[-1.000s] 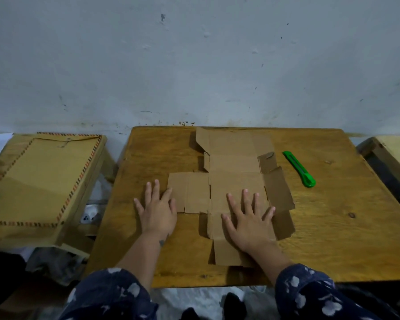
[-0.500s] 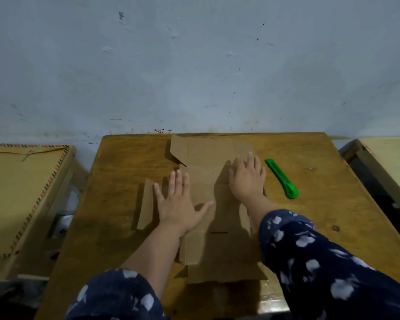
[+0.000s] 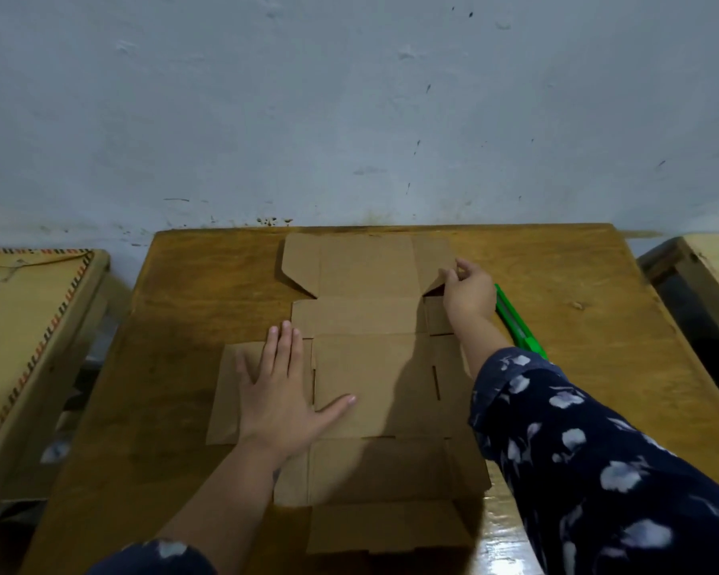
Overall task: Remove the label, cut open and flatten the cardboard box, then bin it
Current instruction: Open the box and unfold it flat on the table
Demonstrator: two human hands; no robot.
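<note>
Under the flat left hand (image 3: 281, 402), cardboard box (image 3: 370, 379); right hand (image 3: 468, 290) pinching its far flap.

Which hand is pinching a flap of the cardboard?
The right hand, pinching the far right flap; the left hand lies flat, palm down.

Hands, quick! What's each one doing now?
Left hand: open, flat on the cardboard box.
Right hand: fingers pinching the box's far right flap.

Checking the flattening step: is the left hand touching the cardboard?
Touching. The head view shows the left hand pressed palm-down on the cardboard box, fingers spread across its left flap, no gap visible.
</note>
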